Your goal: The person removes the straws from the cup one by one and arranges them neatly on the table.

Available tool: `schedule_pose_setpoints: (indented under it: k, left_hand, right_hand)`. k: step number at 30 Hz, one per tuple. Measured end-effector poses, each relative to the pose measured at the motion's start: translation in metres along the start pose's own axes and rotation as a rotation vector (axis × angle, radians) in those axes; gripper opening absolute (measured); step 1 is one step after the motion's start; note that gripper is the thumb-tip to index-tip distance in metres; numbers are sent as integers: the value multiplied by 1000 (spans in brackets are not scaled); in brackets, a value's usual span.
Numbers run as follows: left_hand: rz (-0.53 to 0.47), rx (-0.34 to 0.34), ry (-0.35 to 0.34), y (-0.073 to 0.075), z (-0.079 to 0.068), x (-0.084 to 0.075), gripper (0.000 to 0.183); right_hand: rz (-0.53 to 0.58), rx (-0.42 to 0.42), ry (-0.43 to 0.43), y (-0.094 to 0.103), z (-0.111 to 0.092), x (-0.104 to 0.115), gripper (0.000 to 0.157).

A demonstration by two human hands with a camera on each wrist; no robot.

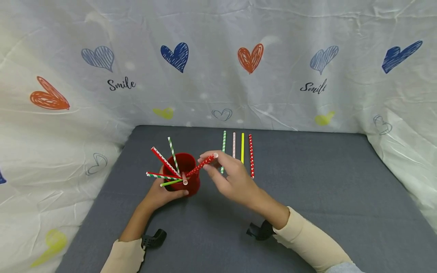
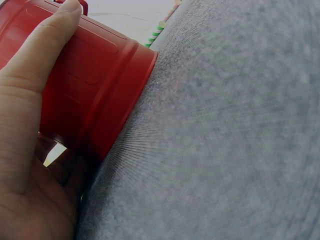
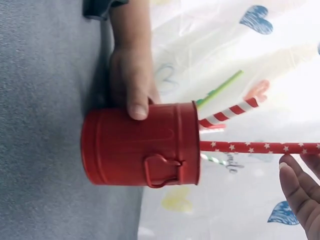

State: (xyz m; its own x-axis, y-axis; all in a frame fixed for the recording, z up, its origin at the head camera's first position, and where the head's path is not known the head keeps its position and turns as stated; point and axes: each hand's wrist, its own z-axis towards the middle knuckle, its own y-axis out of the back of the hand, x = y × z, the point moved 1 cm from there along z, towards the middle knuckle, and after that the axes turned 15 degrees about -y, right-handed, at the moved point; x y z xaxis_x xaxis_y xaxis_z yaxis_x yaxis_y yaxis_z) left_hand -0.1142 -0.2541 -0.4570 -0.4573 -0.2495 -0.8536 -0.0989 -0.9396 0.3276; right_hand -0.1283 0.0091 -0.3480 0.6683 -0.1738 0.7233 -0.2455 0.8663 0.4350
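Note:
A red metal bucket (image 1: 193, 185) with a small wire handle on its side (image 3: 161, 172) stands on the grey cloth. My left hand (image 1: 165, 195) grips it from the left, thumb lying along the near wall. Several paper straws lean out of the bucket, among them a green-striped straw (image 1: 173, 155), a lime green straw (image 1: 170, 182) and a pink striped straw (image 1: 184, 179). My right hand (image 1: 235, 180) pinches a red straw with white stars (image 3: 240, 147) near its upper end. The lower end of that straw is inside the bucket, hidden by its wall in the right wrist view.
Behind the right hand, a row of straws lies on the table: green-striped (image 1: 224, 142), pale pink (image 1: 234, 144), yellow (image 1: 242, 148) and red dotted (image 1: 251, 155). A white curtain printed with hearts (image 1: 205, 87) hangs along the table's far edge and sides.

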Motion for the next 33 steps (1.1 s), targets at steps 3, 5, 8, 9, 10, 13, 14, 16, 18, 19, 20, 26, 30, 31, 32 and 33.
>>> schedule_pose_setpoints:
  k: [3, 5, 8, 9, 10, 13, 14, 16, 18, 19, 20, 26, 30, 31, 32, 33]
  left_hand:
    - [-4, 0, -3, 0, 0, 0, 89]
    - [-6, 0, -2, 0, 0, 0, 88]
    - [-15, -1, -1, 0, 0, 0, 89]
    - [-18, -1, 0, 0, 0, -1, 89]
    - [-22, 0, 0, 0, 0, -1, 89]
    - [-34, -3, -14, 0, 0, -1, 90]
    - [-37, -4, -18, 0, 0, -1, 90]
    - [-37, -5, -18, 0, 0, 0, 91]
    - [-35, -4, -14, 0, 0, 0, 91]
    - [-33, -3, -7, 0, 0, -1, 91]
    - [-32, -1, -2, 0, 0, -1, 91]
    - [-38, -4, -14, 0, 0, 1, 92]
    - [-36, -7, -18, 0, 0, 1, 92]
    - [-34, -6, -19, 0, 0, 1, 92]
    - [-35, -4, -18, 0, 0, 1, 93]
    - [-34, -2, -14, 0, 0, 1, 92]
  right_hand:
    - [21, -26, -14, 4, 0, 2, 30]
    - [43, -38, -20, 7, 1, 4, 32]
    - [82, -56, -22, 11, 2, 6, 32]
    - [89, -62, -22, 12, 2, 6, 33]
    - [94, -68, -22, 14, 2, 6, 34]
    - [96, -82, -29, 17, 2, 7, 33]
    - [98, -86, -34, 18, 2, 7, 32]
    - [110, -88, -42, 20, 2, 7, 32]
    - [133, -90, -47, 22, 2, 6, 31]
    - [142, -92, -48, 23, 2, 6, 32]
    - [148, -96, -48, 25, 2, 6, 31]
    - [158, -124, -35, 31, 2, 4, 31]
    - [167, -129, -27, 34, 2, 2, 32]
    - [167, -130, -26, 34, 2, 2, 33]
    - [168, -132, -26, 35, 2, 1, 33]
    - [166, -136, -29, 37, 2, 2, 34]
